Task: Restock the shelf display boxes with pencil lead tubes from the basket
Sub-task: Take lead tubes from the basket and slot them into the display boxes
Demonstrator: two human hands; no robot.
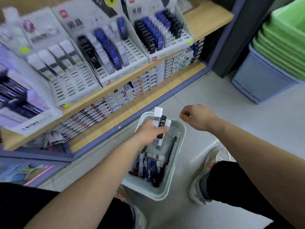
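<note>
Head view: left hand (149, 132) grips a small bunch of pencil lead tubes (161, 120), fingers curled round their middles, ends sticking up past the knuckles. One is black and marked HB 0.7; a white one is beside it. Directly under that hand sits the basket (146, 192) on the floor, with more loose tubes (150, 166) piled at the end nearer the wrist. Right hand (196, 118) hovers to the right of the left hand, apart from the basket rim. Its fingers are curled under; cannot tell if anything is pinched.

Shelf display boxes (158, 57) stand well up and ahead of the left hand. The middle one shows many empty slots (133, 50); the left ones are too blurred to read.

Handling, as a judgement:
- The tubes look like light, rigid plastic with smooth faces.
- A bunched grip could let one slide out, so a firm squeeze across the flat sides suits carrying.
- For slotting, pinch a single tube near its upper end, leaving the lower end free to enter the slot.
- They look unlikely to crush, though the leads inside may snap if dropped.
</note>
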